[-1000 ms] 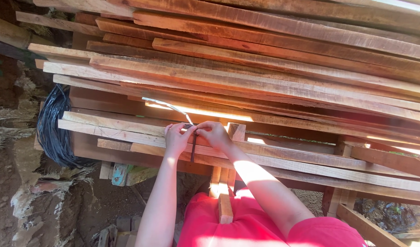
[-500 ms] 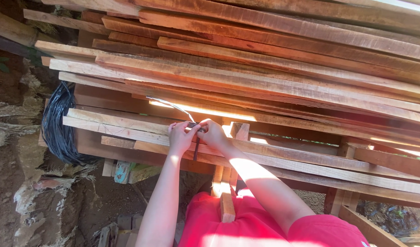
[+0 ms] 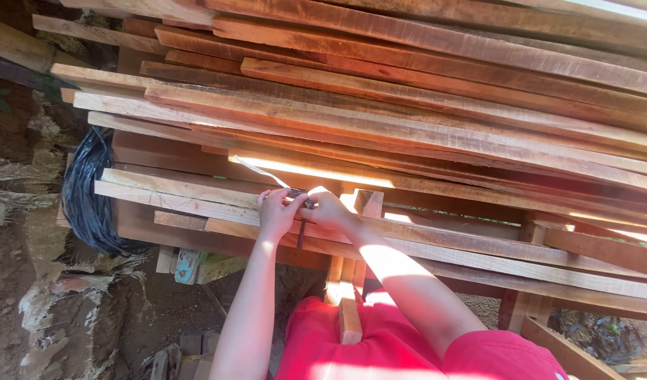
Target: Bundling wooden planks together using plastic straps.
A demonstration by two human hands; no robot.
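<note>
Both hands meet at the plank stack (image 3: 408, 127): left hand (image 3: 275, 214) and right hand (image 3: 328, 209) pinch a thin metal strip (image 3: 264, 173), which could slip and nick fingers.

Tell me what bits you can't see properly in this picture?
- Small dark thing between the left hand and right hand: head view, fingers cover it, too small to name.
- Planks: cut off by the top and right edges.
- Black bundle: partly behind the planks, too shadowed to name.
</note>
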